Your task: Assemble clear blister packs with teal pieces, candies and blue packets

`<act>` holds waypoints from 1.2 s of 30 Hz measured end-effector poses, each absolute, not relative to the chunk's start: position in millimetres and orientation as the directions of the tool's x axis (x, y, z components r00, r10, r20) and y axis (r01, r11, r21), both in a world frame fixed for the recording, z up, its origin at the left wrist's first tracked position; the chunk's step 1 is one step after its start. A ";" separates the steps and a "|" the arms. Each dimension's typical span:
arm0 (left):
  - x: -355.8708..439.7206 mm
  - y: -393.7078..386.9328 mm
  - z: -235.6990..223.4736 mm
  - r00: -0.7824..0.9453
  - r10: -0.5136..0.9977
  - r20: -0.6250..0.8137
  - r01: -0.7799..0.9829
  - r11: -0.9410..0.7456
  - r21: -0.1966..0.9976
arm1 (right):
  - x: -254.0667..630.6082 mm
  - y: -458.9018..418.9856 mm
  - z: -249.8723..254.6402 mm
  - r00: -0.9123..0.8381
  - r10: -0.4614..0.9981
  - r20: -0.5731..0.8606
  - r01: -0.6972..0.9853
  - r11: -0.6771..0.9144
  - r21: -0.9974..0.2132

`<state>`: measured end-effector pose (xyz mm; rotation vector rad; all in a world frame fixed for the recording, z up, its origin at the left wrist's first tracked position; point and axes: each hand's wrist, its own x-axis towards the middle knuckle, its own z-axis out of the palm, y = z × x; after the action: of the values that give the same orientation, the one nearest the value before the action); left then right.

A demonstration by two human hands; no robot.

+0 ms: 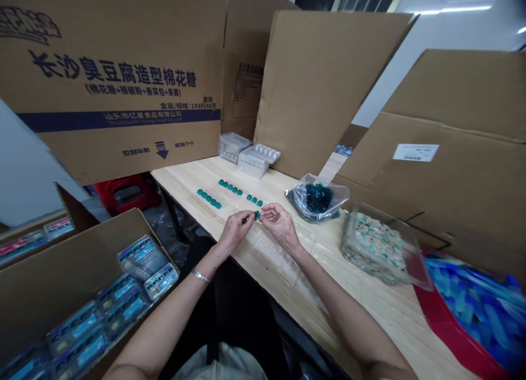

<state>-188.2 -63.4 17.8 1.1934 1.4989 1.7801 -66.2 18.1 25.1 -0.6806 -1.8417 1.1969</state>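
Between my two hands is a small dark-green glossy piece [257,215], pinched at the fingertips of both. My left hand [236,230] is closed, and something dark also shows among its fingers, too small to name. My right hand [281,226] has thumb and forefinger together at the piece, its other fingers curled. Just beyond my hands, similar green pieces lie in short rows on the wooden table: a left row [209,198], a back row [230,187] and a shorter row [254,200].
Right of my hands sit a clear bag of dark-green pieces [318,198], a clear tub of pale pieces [378,240] and a red basin [439,314] with blue items. Clear plastic trays [255,159] stand behind. Cardboard surrounds the table; a carton [142,218] of packs is left.
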 end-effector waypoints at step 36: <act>-183.7 -50.1 -3.0 -0.472 0.857 0.205 0.115 -0.170 0.979 | -47.8 18.3 25.2 -0.701 0.586 0.406 0.088 0.637 -0.766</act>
<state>-183.7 -50.1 -3.0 1.1283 1.5322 1.6990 -47.8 18.3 25.2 -0.5229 -2.2018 0.9836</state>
